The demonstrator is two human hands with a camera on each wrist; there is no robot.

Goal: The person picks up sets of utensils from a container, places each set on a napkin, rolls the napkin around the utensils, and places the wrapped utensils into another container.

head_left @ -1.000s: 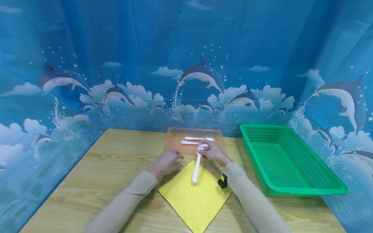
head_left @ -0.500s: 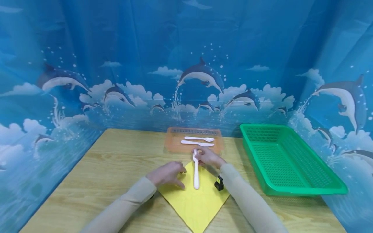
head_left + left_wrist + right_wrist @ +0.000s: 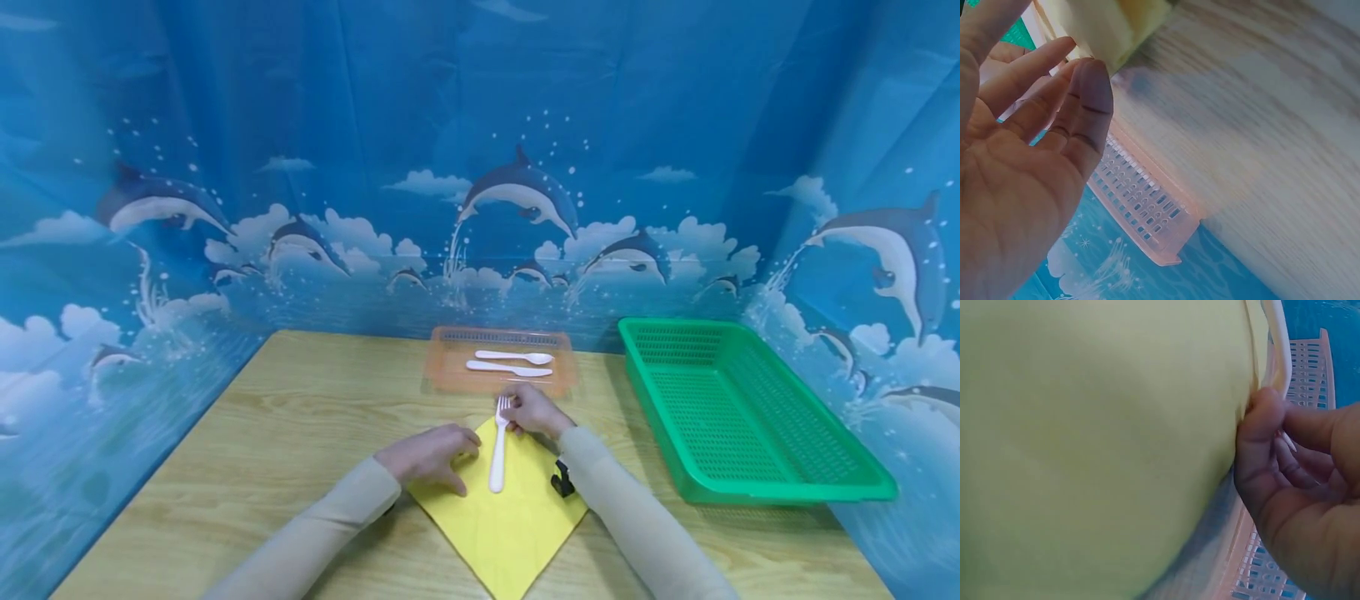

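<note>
A white fork [image 3: 498, 454] lies lengthwise over a yellow napkin [image 3: 510, 533], tines toward the far corner. My right hand [image 3: 531, 412] pinches it near the tines between thumb and fingers; the right wrist view shows the white fork [image 3: 1280, 347] in that pinch, close by the napkin [image 3: 1097, 444]. Over the napkin's left corner hovers my left hand [image 3: 431, 454], its fingers loosely bent and holding nothing. In the left wrist view that hand [image 3: 1029, 144] shows its palm, with nothing in it.
Behind the napkin stands an orange basket [image 3: 450, 377] holding a white spoon [image 3: 513, 357] and a white knife [image 3: 508, 367]. A large green basket [image 3: 660, 417] is on the right. A blue dolphin-print curtain [image 3: 480, 100] borders the wooden table [image 3: 300, 417].
My right hand has drawn the fork away from the orange basket, nearer me over the napkin, and the fork is turned straighter. My left hand has shifted slightly nearer me, over the napkin's left corner.
</note>
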